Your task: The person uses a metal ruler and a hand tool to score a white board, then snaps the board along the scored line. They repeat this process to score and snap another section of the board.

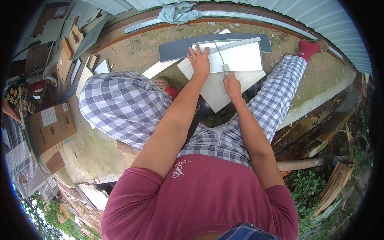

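Note:
My left hand [199, 61] lies with its fingers spread on a white board [242, 56], close to a grey metal strip [240, 45] that runs slantwise across it. My right hand [232, 85] is wrapped round the pale handle of a long thin tool [226, 69]. The tool's dark, narrow shaft reaches forward over the strip and the board's far edge. Beneath the white board is a pale grey panel [218, 96], and a dark grey board [176, 49] lies behind.
A light blue cloth [180, 13] rests on the metal rail by the corrugated wall. Wood panels [72, 52] lean at the left, above a cardboard box [52, 128]. Part of another person [18, 100] shows at the far left. Plants [308, 188] grow at the lower right.

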### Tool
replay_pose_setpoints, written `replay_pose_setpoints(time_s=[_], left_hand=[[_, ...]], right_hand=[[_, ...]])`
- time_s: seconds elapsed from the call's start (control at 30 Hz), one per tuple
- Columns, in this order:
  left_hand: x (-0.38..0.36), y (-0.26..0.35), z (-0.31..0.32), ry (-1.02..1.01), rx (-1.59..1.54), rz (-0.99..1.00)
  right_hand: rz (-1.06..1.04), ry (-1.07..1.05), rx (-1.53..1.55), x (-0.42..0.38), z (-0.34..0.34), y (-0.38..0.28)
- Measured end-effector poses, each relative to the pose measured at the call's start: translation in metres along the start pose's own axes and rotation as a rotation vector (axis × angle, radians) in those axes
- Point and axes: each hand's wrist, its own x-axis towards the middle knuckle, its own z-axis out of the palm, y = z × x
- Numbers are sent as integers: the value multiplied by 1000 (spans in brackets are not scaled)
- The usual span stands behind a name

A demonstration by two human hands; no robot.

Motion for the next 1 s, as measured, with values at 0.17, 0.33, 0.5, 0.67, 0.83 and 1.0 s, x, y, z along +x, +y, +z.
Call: replay_pose_setpoints(time_s=[0.17, 0.33, 0.5, 0.67, 0.83, 1.0], left_hand=[[0, -1, 1, 6, 41, 4], [0, -1, 2, 23, 39, 9], [0, 0, 2, 15, 12, 8], [0, -2, 4, 37, 51, 24], [1, -3, 6, 24, 56, 13], [1, -4, 7, 21, 57, 16]], right_hand=[[19, 11, -16, -1, -2, -3], [27, 2, -125, -2, -6, -9], [36, -5, -186, -1, -9, -10], [43, -4, -197, -2, -11, -12], [54, 15, -188, -1, -14, -10], [56, 22, -172, -1, -16, -10]])
